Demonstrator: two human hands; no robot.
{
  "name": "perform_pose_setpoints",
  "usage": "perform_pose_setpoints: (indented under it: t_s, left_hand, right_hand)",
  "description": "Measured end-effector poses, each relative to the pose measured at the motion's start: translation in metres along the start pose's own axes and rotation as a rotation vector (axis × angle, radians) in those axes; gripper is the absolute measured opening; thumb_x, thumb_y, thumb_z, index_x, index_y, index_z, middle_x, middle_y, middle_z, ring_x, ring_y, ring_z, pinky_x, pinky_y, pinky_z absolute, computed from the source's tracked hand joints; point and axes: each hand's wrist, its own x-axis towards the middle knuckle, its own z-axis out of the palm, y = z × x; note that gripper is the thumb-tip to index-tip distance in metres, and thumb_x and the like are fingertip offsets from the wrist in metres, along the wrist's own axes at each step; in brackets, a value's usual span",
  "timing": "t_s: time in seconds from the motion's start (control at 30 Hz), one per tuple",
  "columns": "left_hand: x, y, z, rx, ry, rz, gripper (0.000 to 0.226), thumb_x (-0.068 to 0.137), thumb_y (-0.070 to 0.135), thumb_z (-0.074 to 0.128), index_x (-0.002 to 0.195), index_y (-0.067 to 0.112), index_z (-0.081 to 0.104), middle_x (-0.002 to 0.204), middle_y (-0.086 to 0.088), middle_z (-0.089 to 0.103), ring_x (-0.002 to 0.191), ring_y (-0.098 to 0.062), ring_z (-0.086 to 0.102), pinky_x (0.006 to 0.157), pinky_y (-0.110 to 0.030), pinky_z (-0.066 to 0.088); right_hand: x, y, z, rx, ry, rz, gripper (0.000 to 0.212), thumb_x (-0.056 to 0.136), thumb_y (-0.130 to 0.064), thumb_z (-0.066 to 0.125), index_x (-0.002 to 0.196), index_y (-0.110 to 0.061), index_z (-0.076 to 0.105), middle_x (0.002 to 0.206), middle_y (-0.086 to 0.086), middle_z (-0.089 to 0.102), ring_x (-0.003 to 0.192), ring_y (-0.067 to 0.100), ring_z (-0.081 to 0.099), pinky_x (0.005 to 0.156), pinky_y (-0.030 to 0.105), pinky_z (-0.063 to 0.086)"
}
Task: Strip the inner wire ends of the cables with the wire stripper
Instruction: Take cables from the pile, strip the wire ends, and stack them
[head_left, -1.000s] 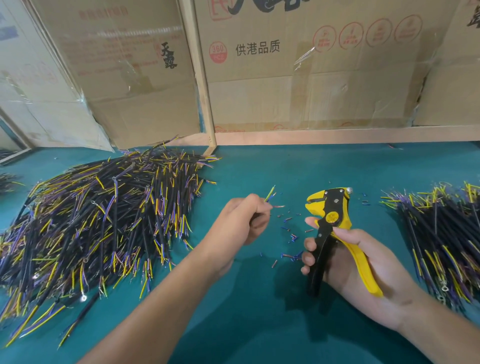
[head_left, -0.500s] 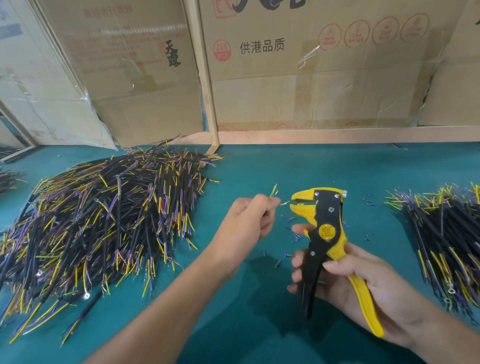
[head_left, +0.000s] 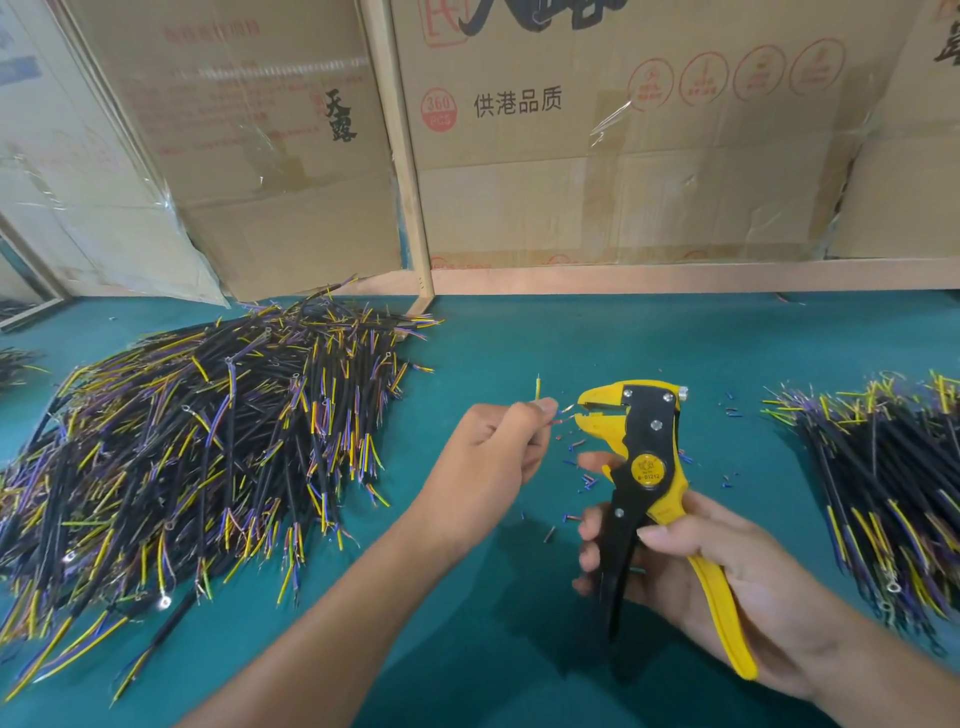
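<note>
Cable (head_left: 538, 388) pinched in the left hand (head_left: 485, 457), its wire tip held at the nose of the wire stripper (head_left: 644, 467), stripper handles gripped by the right hand (head_left: 727, 577), just beside, above the surface (head_left: 519, 338).

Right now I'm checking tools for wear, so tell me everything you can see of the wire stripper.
The wire stripper is yellow and black, plastic-looking, with silver rivets and a round yellow label at its pivot. It stands nearly upright above the table, beak-like head pointing left, handles spread. The right hand grips both handles. A thin wire end, pinched by the left hand, reaches its mouth.
</note>
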Motion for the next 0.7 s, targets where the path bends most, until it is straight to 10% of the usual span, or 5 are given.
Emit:
perform_pose_setpoints:
  t_s: [0.7]
  left_hand:
    - [0.000, -0.002, -0.003, -0.018, 0.038, 0.018, 0.037, 0.082, 0.053, 0.050, 0.057, 0.030, 0.038, 0.058, 0.008, 0.027, 0.052, -0.011, 0.019, 0.046, -0.024, 0.019]
  right_hand:
    - [-0.005, -0.003, 0.013, 0.028, -0.019, 0.019, 0.057, 0.075, -0.014, 0.067, 0.131, -0.004, 0.061, 0.082, 0.021, 0.053, 0.073, 0.034, 0.054, 0.074, 0.051, 0.052]
